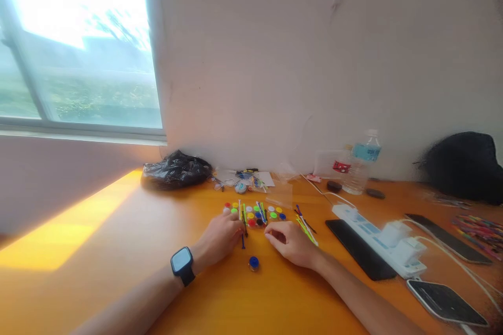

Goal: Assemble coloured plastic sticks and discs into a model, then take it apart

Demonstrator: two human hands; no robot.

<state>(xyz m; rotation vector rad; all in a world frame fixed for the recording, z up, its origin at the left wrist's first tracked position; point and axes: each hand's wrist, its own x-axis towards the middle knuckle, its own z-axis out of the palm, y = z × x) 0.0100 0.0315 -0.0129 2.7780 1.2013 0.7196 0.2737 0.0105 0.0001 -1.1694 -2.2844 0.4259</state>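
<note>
My left hand (220, 238), with a dark smartwatch (183, 265) on its wrist, rests on the orange table (118, 251); its curled fingers pinch a thin blue stick (243, 241). My right hand (291, 243) lies beside it with fingers curled inward; what they hold is hidden. Just beyond both hands sit several small coloured round caps (255, 213) and thin coloured sticks (304, 224). A single blue cap (253, 263) lies on the table between my wrists.
A black plastic bag (175, 170) and small clutter lie by the wall. To the right are a water bottle (361, 162), a white power strip (377, 238) with cables, three dark phones (360, 249), a black cap (463, 165) and more coloured sticks (477, 227).
</note>
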